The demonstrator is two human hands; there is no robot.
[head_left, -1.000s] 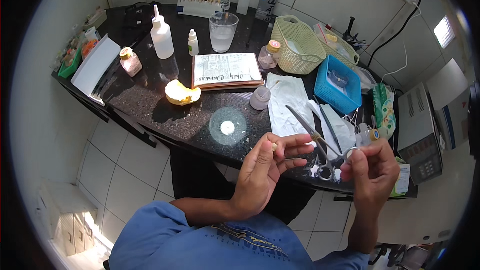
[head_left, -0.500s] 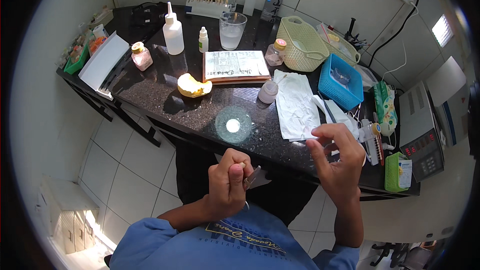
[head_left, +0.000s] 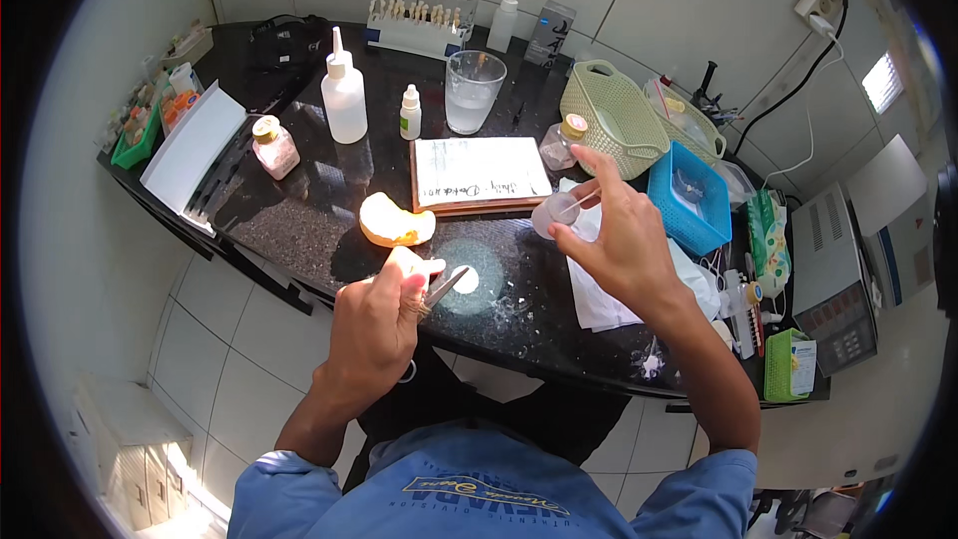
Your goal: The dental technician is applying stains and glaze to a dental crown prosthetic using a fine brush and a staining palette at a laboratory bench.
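My left hand (head_left: 374, 324) is closed around a metal tool with a slim pointed blade (head_left: 447, 287), which looks like scissors; a finger ring (head_left: 407, 371) hangs below the fist. Thumb and forefinger also pinch a small pale piece (head_left: 435, 266). My right hand (head_left: 629, 245) reaches over the table, thumb and fingers closed on the pale lid (head_left: 573, 208) of a small translucent jar (head_left: 545, 218); whether the lid is off is unclear. A half orange-like peel (head_left: 392, 222) lies beyond my left hand. Behind the jar, a notepad (head_left: 479, 172) rests on a brown block.
White squeeze bottle (head_left: 344, 105), dropper bottle (head_left: 410, 115), glass of cloudy liquid (head_left: 471, 100) and pink-filled jar (head_left: 274, 150) stand at the back. White paper (head_left: 604, 304) lies under my right forearm. Blue basket (head_left: 689, 200) and a grey device (head_left: 838, 269) are on the right.
My right hand has moved forward and left from above the table's front edge to the small jar and taken its lid. My left hand has moved left and forward with the tool.
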